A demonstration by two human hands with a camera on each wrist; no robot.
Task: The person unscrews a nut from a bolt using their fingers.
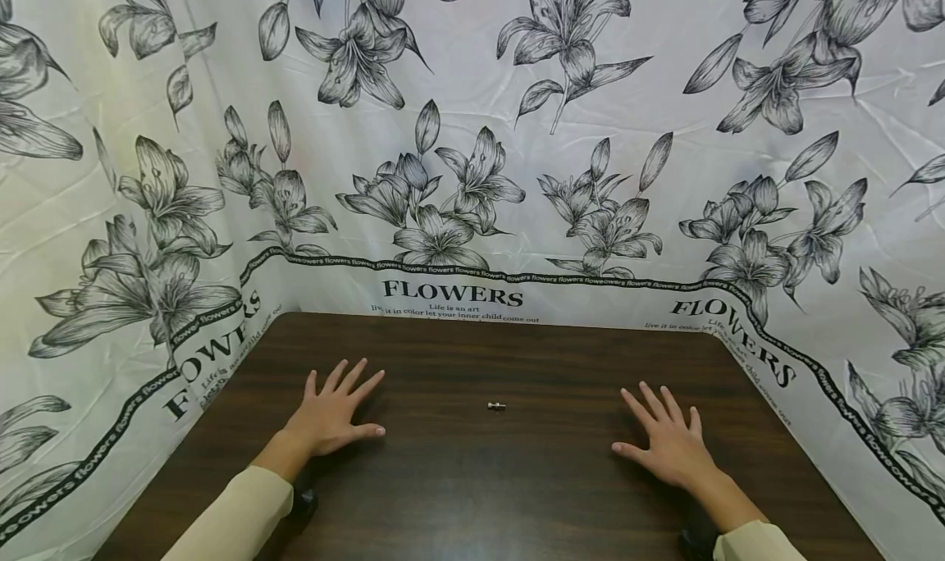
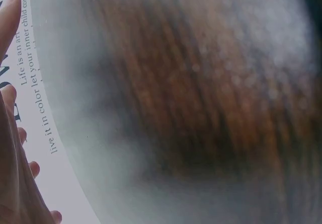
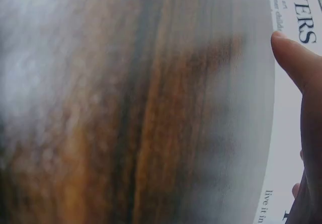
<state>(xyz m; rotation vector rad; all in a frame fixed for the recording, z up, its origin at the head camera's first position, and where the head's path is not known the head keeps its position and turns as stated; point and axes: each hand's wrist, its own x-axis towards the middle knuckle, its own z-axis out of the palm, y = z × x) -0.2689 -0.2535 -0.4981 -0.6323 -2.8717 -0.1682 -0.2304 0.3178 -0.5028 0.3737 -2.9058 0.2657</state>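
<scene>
A small silvery metal piece (image 1: 496,406), short and cylindrical with a wider end, lies on the dark brown wooden table (image 1: 472,495) near its middle. To its left, my left hand (image 1: 330,413) is spread over the table with fingers straight and thumb pointing inward. On the opposite side my right hand (image 1: 670,444) is spread the same way, farther from the metal piece. Neither hand holds anything. Each wrist view catches only the edge of its hand, with the right thumb (image 3: 294,58) showing, and the metal piece appears in neither.
White cloth (image 1: 487,216) printed with black flowers and lettering hangs behind the table and along both sides. The table's far edge (image 1: 502,325) meets it, with rounded corners. Dark wrist-worn devices (image 1: 304,499) sit under the forearms, by light sleeves (image 1: 239,508).
</scene>
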